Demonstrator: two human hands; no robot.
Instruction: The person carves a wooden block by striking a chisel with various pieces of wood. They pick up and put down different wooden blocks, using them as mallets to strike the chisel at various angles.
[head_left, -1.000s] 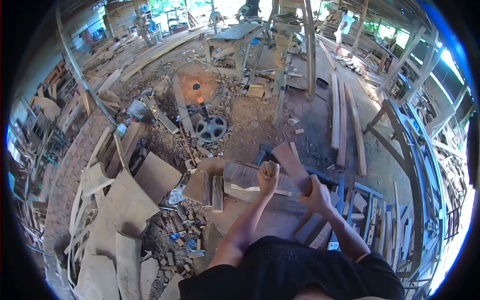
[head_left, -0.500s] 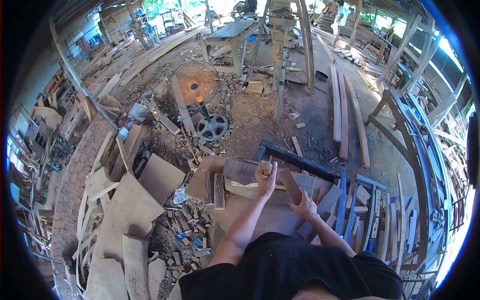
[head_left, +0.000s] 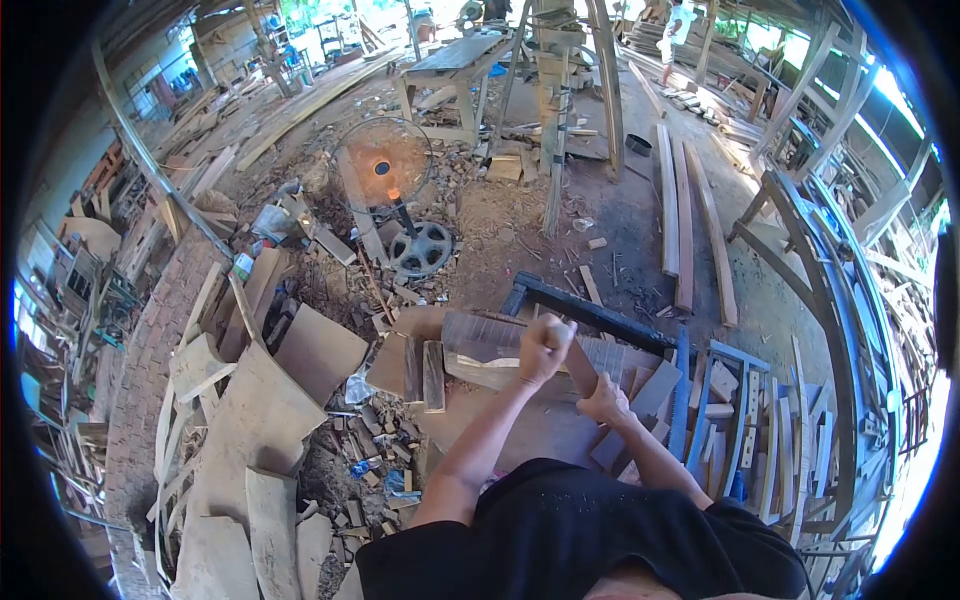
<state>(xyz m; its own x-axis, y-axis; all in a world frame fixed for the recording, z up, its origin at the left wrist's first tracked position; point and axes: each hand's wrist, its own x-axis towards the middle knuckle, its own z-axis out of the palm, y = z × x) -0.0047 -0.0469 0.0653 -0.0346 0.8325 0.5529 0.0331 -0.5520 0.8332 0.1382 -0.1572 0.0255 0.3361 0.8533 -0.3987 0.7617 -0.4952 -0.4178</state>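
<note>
My left hand (head_left: 545,352) is in a fist at the upper end of a flat brown wooden piece (head_left: 580,371). Its fingers wrap round a wooden-handled tool, mostly hidden now; I cannot tell its kind. Lower on the right, my right hand (head_left: 605,402) grips the near end of the wooden piece, which stands tilted between both hands. Beneath them lies a thick wood block (head_left: 485,345) with a grained dark top and pale front edge. Two short dark offcuts (head_left: 432,375) stand left of the block.
A dark beam (head_left: 595,312) runs behind the block. To the right, a blue-grey frame (head_left: 735,350) stands among stacked wood strips. Large curved slabs (head_left: 245,430) lean at left, beside scattered scraps. A round fan (head_left: 383,168) stands ahead. Another person (head_left: 675,40) is far back right.
My left hand has swung right and slightly up, over the upper end of the wooden piece. The tool handle's round end no longer shows. My right hand stays on the wood.
</note>
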